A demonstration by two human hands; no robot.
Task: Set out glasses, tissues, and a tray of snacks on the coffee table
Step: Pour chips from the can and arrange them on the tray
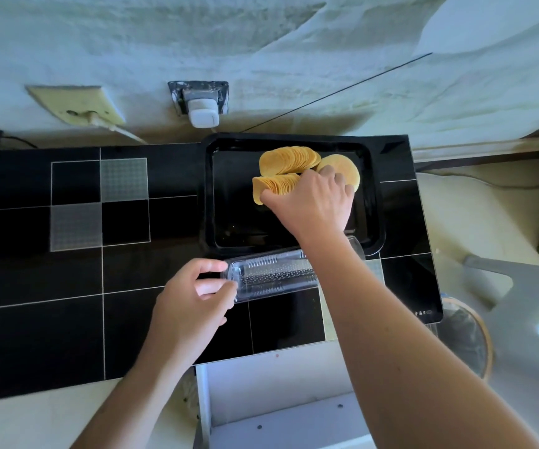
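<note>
A black rectangular tray lies on the black tiled counter near the wall. Stacked round yellow crisps lie in its far half. My right hand reaches over the tray, fingers closed around a row of the crisps. A clear plastic crisp container lies on its side along the tray's near edge, and it looks empty. My left hand grips the container's left end. My right forearm crosses over the container's right end and hides it.
The tiled counter stretches left. A wall socket with a white plug and a cream outlet plate sit behind it. An open white drawer is below the counter edge. A round strainer lies at right.
</note>
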